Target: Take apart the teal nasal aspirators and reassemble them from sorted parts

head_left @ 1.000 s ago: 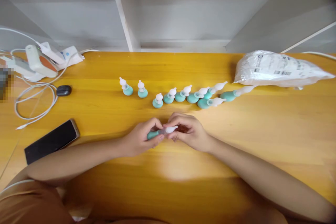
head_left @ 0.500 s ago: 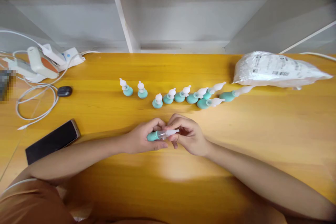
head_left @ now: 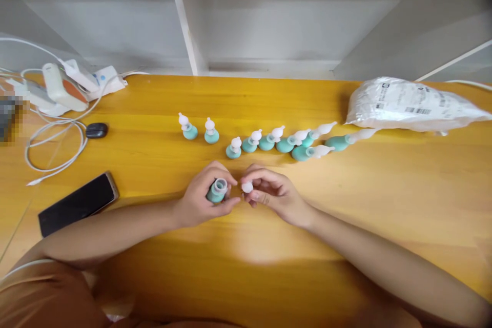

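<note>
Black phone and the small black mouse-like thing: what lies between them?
Head view: only bare yellow table lies between the phone and the small black thing.

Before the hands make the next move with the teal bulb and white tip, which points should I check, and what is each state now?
1. Left hand holds teal bulb firmly: ok.
2. Bulb opening faces up, unobstructed: ok.
3. Right hand pinches white tip: ok.
4. Tip and bulb apart: ok.
5. Tip clean inside: cannot tell.
6. Row of assembled pieces stands away from both hands: ok.
</note>
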`<state>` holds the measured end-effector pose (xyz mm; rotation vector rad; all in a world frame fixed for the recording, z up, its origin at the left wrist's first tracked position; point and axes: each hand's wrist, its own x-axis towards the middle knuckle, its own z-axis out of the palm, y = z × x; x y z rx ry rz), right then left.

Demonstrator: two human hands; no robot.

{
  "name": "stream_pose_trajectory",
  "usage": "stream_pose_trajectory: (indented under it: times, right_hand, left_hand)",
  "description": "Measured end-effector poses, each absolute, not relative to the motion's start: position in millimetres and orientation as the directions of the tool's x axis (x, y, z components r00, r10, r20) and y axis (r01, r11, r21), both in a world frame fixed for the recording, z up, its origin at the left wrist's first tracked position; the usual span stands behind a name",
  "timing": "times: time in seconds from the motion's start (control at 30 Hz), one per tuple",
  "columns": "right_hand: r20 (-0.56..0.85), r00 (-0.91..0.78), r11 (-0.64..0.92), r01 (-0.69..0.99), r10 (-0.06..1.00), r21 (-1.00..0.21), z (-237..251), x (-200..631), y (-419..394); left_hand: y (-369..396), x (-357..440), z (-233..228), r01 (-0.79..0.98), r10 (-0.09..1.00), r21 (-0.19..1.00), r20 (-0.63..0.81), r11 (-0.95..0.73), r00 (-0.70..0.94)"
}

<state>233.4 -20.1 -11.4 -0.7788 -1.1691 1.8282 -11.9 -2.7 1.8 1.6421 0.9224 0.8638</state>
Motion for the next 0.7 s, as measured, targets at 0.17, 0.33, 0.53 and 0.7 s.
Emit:
stream_pose_trajectory:
  times: [0.17, 0.33, 0.53, 0.7]
  right_hand:
    - [-0.111, -0.511, -0.301, -0.306, 0.852, -0.903, -11.1, 228.4, -28.1]
    - [-0.033, -0.401, -0.127, -0.210, 0.915, -0.969, -10.7, 226.2, -24.9]
    - [-0.089, -0.413, -0.209, -0.254, 0.906, -0.945, -14.5, 226.1, -27.0]
    - [0.157, -0.350, 0.140, -0.075, 0.923, -0.987, -9.7, 232.1, -26.2]
  left_hand:
    - [2.3, -10.9, 2.9, 0.121, 0.835, 0.964, 0.139, -0.237, 0.532]
    - [6.8, -8.7, 4.1, 0.073, 0.815, 0.956, 0.200, -0.283, 0.544]
    - [7.0, -4.4, 4.6, 0.043, 0.863, 0.985, 0.123, -0.166, 0.491]
    - [5.5, -2.7, 5.3, 0.076, 0.878, 0.993, 0.046, -0.093, 0.476]
